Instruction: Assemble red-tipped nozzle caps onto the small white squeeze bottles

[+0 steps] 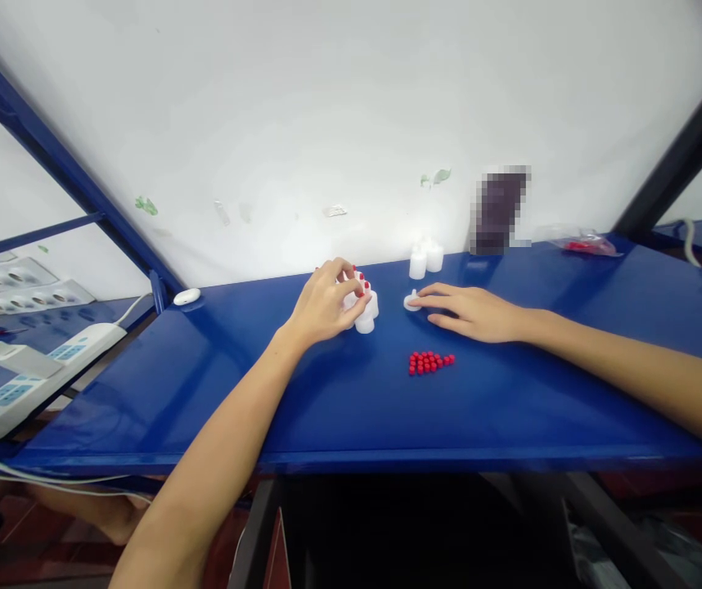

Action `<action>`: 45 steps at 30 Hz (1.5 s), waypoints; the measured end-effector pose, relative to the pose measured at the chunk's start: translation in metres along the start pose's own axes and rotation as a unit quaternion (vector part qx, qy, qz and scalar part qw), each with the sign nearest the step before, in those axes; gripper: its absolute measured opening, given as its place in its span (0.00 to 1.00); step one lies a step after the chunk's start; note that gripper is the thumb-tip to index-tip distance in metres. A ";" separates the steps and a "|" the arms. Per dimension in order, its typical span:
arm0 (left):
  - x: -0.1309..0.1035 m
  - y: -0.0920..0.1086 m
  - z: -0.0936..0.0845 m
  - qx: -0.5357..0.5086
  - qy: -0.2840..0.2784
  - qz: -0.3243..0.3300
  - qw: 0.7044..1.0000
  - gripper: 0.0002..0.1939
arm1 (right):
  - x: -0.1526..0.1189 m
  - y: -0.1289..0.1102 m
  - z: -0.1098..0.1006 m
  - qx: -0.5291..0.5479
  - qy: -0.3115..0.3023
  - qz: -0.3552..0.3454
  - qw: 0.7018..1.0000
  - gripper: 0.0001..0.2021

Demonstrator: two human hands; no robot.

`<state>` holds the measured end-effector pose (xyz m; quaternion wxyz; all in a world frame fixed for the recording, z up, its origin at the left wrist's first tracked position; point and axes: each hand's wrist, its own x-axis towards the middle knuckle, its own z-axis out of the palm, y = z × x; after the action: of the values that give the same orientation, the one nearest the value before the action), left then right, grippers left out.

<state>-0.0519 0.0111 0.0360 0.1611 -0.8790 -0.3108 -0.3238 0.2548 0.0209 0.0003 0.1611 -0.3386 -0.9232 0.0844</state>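
My left hand (330, 301) is closed, its thumb and index finger bent together at a red-capped white bottle in a cluster of small white bottles (365, 322). Several of these bottles have red tips, and the hand hides part of the cluster. To the right, my right hand (472, 312) lies low over the table with its fingers stretched out and apart. Its index and middle fingertips touch a small white spouted piece (411, 301) with a round base. In front of the hands, several small red caps (429, 362) lie grouped on the blue table (351, 417).
More white bottles (425, 258) stand near the wall. A clear plastic bag (587, 244) with red contents lies at the back right. At the left are a white oval case (187, 297) and a power strip (50, 372) with cables. Blurred squares cover a dark patch at the wall.
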 end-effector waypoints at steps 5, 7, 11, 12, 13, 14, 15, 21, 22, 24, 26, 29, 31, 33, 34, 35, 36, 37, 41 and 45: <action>-0.001 -0.002 0.000 0.015 0.004 0.013 1.000 0.16 | 0.001 0.001 -0.003 -0.008 0.010 0.013 1.000 0.23; -0.001 -0.004 -0.001 0.015 0.017 0.014 1.000 0.16 | 0.000 0.001 -0.006 -0.026 -0.001 0.041 0.999 0.23; 0.002 0.005 -0.005 -0.008 0.100 0.025 0.995 0.14 | 0.000 0.006 -0.012 -0.017 -0.015 0.060 0.998 0.22; 0.004 0.011 -0.006 -0.020 0.111 0.036 0.993 0.14 | 0.000 0.008 -0.013 -0.010 -0.016 0.053 0.998 0.23; 0.005 0.019 -0.006 -0.034 0.109 0.053 0.992 0.13 | 0.000 0.009 -0.014 -0.009 -0.016 0.044 0.999 0.23; 0.007 0.029 -0.005 -0.051 0.090 0.073 0.992 0.13 | 0.000 0.010 -0.015 -0.014 -0.018 0.038 0.999 0.23; 0.008 0.040 -0.004 -0.070 0.053 0.092 0.992 0.12 | 0.000 0.011 -0.015 -0.024 -0.022 0.033 0.999 0.23; 0.007 0.077 0.013 -0.145 -0.102 0.115 0.977 0.13 | 0.000 0.004 -0.012 -0.029 -0.031 0.012 0.999 0.23; 0.006 0.077 0.015 -0.151 -0.113 0.111 0.976 0.14 | 0.000 0.004 -0.010 -0.026 -0.026 0.005 0.999 0.23; 0.003 0.078 0.019 -0.156 -0.131 0.112 0.973 0.16 | 0.000 0.005 -0.008 -0.024 -0.018 -0.003 1.000 0.23; 0.002 0.083 0.023 -0.147 -0.144 0.117 0.972 0.17 | -0.001 0.007 -0.005 -0.024 -0.018 -0.002 1.000 0.23; 0.003 0.094 0.031 -0.097 -0.142 0.091 0.981 0.20 | 0.000 0.007 0.000 -0.017 -0.020 0.001 1.000 0.22; 0.005 0.101 0.036 -0.051 -0.131 0.068 0.988 0.21 | 0.001 0.005 0.003 -0.011 -0.008 0.002 1.000 0.21; 0.007 0.104 0.040 -0.022 -0.127 0.063 0.990 0.21 | 0.004 0.003 0.005 -0.007 0.014 -0.001 1.000 0.20; 0.007 0.105 0.041 -0.019 -0.127 0.068 0.989 0.20 | 0.005 0.002 0.005 -0.005 0.023 -0.003 1.000 0.18; 0.008 0.105 0.042 -0.022 -0.129 0.074 0.989 0.19 | 0.006 0.001 0.005 -0.004 0.029 -0.004 1.000 0.16; 0.008 0.104 0.043 -0.029 -0.132 0.080 0.988 0.18 | 0.007 0.000 0.004 -0.002 0.032 -0.004 0.999 0.14; 0.008 0.104 0.043 -0.037 -0.136 0.086 0.986 0.17 | 0.008 0.000 0.004 -0.002 0.032 -0.003 0.999 0.12; 0.007 0.101 0.042 -0.073 -0.151 0.092 0.981 0.13 | 0.008 0.000 0.001 -0.017 0.018 -0.002 1.000 0.08; 0.005 0.101 0.041 -0.117 -0.144 0.085 0.979 0.13 | 0.004 -0.004 -0.001 -0.035 0.012 0.018 0.999 0.10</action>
<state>0.0360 -0.0428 0.0009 0.0377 -0.9525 -0.2145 -0.2127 0.2496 0.0206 0.0038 0.1587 -0.3617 -0.9173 0.0503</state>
